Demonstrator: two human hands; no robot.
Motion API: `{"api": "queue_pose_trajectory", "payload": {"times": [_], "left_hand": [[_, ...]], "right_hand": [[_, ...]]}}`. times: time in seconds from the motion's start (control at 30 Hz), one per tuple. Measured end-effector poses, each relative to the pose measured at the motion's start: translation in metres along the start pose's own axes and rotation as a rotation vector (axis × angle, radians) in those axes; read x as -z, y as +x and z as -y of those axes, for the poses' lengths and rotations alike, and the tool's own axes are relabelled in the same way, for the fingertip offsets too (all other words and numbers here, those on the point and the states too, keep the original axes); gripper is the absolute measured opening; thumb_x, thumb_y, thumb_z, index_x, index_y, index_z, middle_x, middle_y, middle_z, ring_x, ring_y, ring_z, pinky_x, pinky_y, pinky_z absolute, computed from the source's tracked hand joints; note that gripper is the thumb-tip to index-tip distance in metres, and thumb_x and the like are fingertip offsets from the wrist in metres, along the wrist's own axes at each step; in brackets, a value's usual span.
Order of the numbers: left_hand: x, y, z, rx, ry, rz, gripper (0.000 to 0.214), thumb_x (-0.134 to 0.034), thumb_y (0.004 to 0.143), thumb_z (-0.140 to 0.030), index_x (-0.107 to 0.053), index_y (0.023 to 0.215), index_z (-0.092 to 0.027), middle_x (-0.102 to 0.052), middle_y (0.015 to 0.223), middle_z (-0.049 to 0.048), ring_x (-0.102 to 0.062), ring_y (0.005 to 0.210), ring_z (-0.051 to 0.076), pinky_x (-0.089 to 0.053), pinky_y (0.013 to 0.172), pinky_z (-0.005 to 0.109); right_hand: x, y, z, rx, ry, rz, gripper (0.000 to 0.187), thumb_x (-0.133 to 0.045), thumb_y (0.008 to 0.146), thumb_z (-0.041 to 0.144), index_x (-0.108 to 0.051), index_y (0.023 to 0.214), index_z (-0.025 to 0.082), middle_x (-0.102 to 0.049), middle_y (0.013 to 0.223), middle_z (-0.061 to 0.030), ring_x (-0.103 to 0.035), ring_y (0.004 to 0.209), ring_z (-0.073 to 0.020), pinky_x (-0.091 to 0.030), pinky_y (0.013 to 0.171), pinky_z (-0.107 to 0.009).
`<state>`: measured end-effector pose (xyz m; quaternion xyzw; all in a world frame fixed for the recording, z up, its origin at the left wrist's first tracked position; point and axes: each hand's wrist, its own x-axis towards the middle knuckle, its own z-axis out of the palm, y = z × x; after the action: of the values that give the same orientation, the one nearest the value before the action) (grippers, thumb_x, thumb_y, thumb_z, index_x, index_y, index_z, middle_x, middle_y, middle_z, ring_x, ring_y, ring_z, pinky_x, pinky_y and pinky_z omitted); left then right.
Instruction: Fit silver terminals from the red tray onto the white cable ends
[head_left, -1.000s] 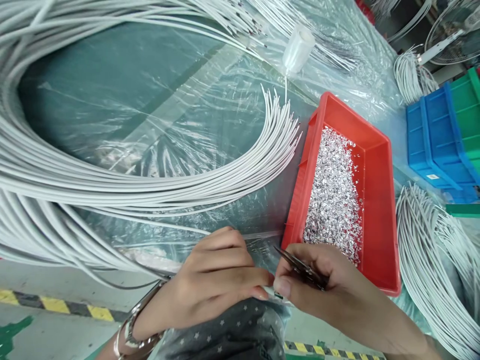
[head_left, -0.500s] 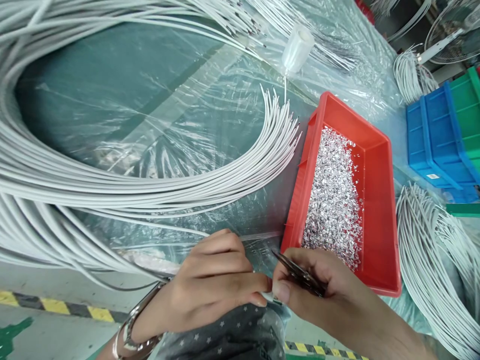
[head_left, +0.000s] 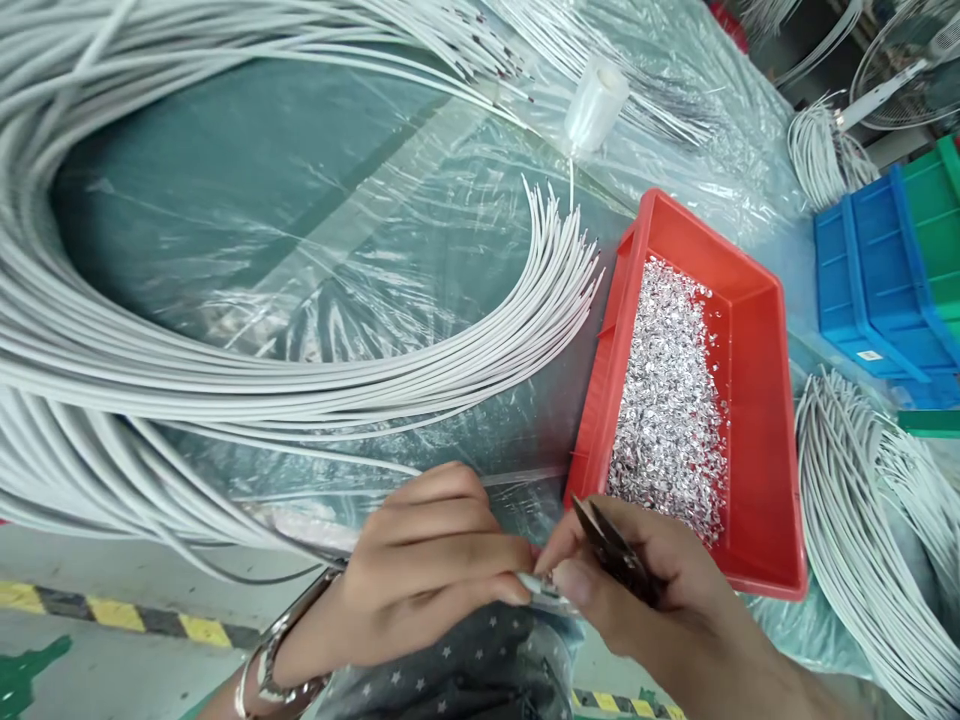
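Note:
My left hand [head_left: 442,560] is closed around a white cable [head_left: 534,583], whose end sticks out past the thumb and forefinger. My right hand [head_left: 645,580] holds a small pair of dark snips [head_left: 611,545] in the palm, its two pointed blades slightly apart and aimed up and left. The right thumb and forefinger meet at the cable's tip; the detail there is too small to make out. Just beyond the right hand stands a red bin [head_left: 761,400] with many tiny silvery foil scraps [head_left: 667,400] in it.
A large bundle of white cables [head_left: 300,385] curves across the plastic-covered table [head_left: 360,180]. Toward the back stands a roll of clear film [head_left: 598,105]. More cables [head_left: 862,500] lie right of the bin, near blue crates [head_left: 870,270] and a fan [head_left: 907,70].
The snips' blades have parted and tilted more upright. My right thumb and forefinger have drawn slightly to the right, showing more of the cable's end. My left hand stays nearly in place.

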<state>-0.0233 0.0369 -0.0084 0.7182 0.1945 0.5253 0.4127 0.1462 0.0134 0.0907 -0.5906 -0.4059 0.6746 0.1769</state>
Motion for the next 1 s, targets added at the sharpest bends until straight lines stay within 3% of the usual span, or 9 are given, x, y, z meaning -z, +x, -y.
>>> {"api": "queue_pose_trajectory", "payload": {"times": [0.07,0.2,0.37,0.53,1.0], "left_hand": [[-0.003,0.001,-0.001,0.065,-0.016,-0.040,0.013,-0.056,0.094,-0.020,-0.065,0.089,-0.012,-0.064,0.061,0.0042,-0.048,0.053,0.013,-0.039,0.051,0.027],[-0.006,0.002,-0.003,0.162,-0.002,-0.089,0.014,-0.055,0.093,-0.018,-0.066,0.086,-0.012,-0.063,0.057,0.0024,-0.047,0.047,0.011,-0.036,0.045,0.022],[-0.005,0.000,-0.003,0.202,0.013,-0.113,0.017,-0.054,0.093,-0.020,-0.065,0.082,-0.013,-0.058,0.052,-0.0001,-0.046,0.043,0.009,-0.036,0.043,0.020],[-0.004,0.001,-0.004,0.217,0.022,-0.090,0.016,-0.055,0.092,-0.019,-0.065,0.081,-0.013,-0.060,0.053,0.0002,-0.049,0.043,0.009,-0.039,0.044,0.020],[-0.004,0.002,-0.005,0.218,0.036,-0.077,0.017,-0.056,0.093,-0.020,-0.066,0.080,-0.014,-0.061,0.053,0.0000,-0.053,0.044,0.010,-0.039,0.043,0.019]], "right_hand": [[-0.006,-0.003,-0.006,0.091,-0.033,-0.171,0.005,-0.058,0.084,0.026,-0.060,0.087,0.022,-0.032,0.056,0.0089,-0.027,0.047,-0.0079,-0.021,0.043,-0.022],[-0.017,-0.005,-0.024,0.338,-0.316,-0.507,0.014,-0.060,0.082,0.018,-0.062,0.094,0.026,-0.036,0.053,0.0086,-0.030,0.042,-0.0096,-0.026,0.041,-0.024],[-0.025,0.005,-0.041,0.672,-0.701,-0.738,0.016,-0.062,0.084,0.017,-0.061,0.097,0.025,-0.053,0.051,0.0057,-0.039,0.036,-0.0109,-0.038,0.044,-0.027],[-0.022,0.016,-0.041,0.816,-0.686,-0.676,0.016,-0.060,0.085,0.013,-0.060,0.094,0.026,-0.057,0.052,0.0066,-0.043,0.035,-0.0091,-0.038,0.040,-0.024],[-0.016,0.013,-0.033,0.749,-0.685,-0.554,0.015,-0.056,0.082,0.010,-0.056,0.082,0.026,-0.053,0.050,0.0078,-0.044,0.037,-0.0079,-0.034,0.038,-0.022]]}}
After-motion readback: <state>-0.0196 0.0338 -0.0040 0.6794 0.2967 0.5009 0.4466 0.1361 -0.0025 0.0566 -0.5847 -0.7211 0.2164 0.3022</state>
